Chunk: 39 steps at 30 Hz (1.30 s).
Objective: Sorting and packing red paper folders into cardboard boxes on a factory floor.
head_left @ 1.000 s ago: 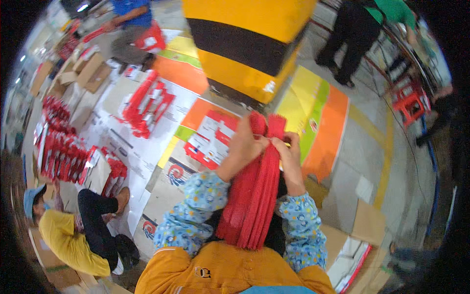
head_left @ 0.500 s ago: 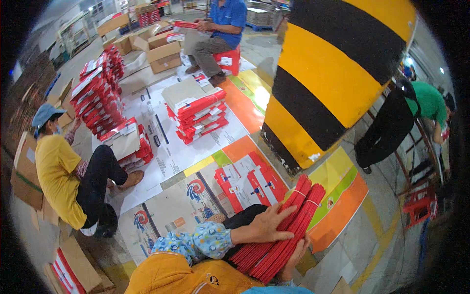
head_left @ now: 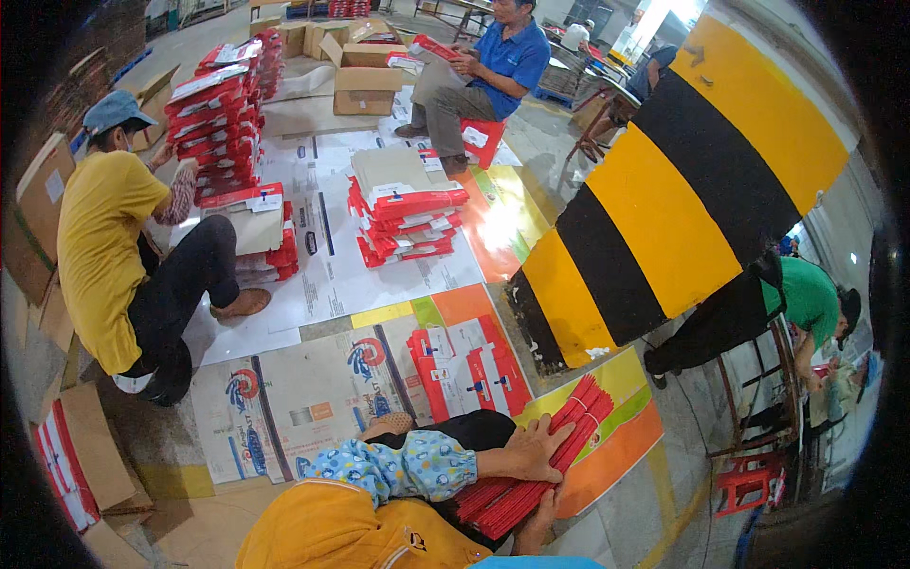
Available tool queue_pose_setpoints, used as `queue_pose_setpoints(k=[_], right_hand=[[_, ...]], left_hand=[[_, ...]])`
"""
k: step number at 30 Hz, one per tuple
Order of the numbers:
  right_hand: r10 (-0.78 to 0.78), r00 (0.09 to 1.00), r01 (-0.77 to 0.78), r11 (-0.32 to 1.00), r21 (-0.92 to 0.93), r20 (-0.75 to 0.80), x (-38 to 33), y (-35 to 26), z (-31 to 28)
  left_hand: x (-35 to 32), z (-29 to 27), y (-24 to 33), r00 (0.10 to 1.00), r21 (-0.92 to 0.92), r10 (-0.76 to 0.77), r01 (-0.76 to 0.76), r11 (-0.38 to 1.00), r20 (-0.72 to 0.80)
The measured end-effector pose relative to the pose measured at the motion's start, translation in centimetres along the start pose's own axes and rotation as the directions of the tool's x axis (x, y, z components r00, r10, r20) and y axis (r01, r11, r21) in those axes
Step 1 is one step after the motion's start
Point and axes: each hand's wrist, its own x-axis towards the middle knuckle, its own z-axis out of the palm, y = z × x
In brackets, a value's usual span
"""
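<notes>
Two bundles of thin red strips (head_left: 576, 417), each bound with a pale band, lie slanted across my lap. My left hand (head_left: 533, 449) rests on top of them, its fingers bent over the strips. From below and to the right, my right hand (head_left: 538, 523) grips the same bundles, with its fingertips mostly hidden under them. Just beyond the bundles, flat red-and-white printed packages (head_left: 469, 372) lie on the floor sheets.
A striped yellow-and-black pillar (head_left: 654, 218) stands at the right. Ahead are stacks of red-and-grey packs (head_left: 408, 204) and open cartons (head_left: 368, 90). A person in yellow (head_left: 104, 228) sits left; another in blue (head_left: 512, 62) sits beyond. One in green (head_left: 810, 303) bends at right.
My view has shifted, and the scene sits differently in it. Both hands still hold the red bundles, which appear slightly lower and further left. The person in yellow has brought a hand to the tall stack.
</notes>
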Motion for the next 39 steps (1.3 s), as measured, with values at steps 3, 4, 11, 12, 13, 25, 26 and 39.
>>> queue_pose_setpoints(k=[3,4,11,12,13,25,26,39], right_hand=[[0.02,0.999,-0.016,0.997,0.069,-0.047,0.0,-0.5,1.0],[-0.001,0.999,0.003,0.999,0.046,-0.045,0.1,-0.8,0.9],[0.014,0.994,-0.024,0.996,-0.091,-0.106,-0.5,-1.9,0.0],[0.043,0.994,-0.043,0.999,-0.001,-0.098,-0.7,-2.3,1.5],[0.059,0.994,-0.052,0.996,0.072,-0.096,-0.3,-3.4,2.9],[0.0,1.0,0.004,0.989,0.147,-0.03,1.6,-0.1,0.1],[0.005,1.0,0.0,0.986,0.165,-0.031,1.6,-0.3,0.1],[0.059,0.989,-0.025,0.971,0.237,-0.136,1.2,0.2,-0.3]], left_hand=[[0.3,0.1,-0.6,0.999,0.01,0.007,-0.007,1.0,-0.034],[0.5,0.4,-0.7,0.998,0.009,0.025,-0.024,1.0,-0.051],[0.3,0.5,-0.2,0.991,0.028,0.071,-0.068,0.997,-0.114],[0.0,-0.7,0.5,0.999,0.103,-0.026,0.03,0.994,-0.037],[0.1,-0.5,0.0,0.999,0.022,-0.029,0.03,0.999,-0.022],[1.3,-1.0,-0.2,0.995,0.122,0.098,-0.099,0.988,0.009],[1.3,-1.1,-0.1,0.997,0.098,0.066,-0.068,0.993,0.03],[1.5,-1.4,0.6,0.996,0.074,0.04,-0.046,0.996,0.076]])
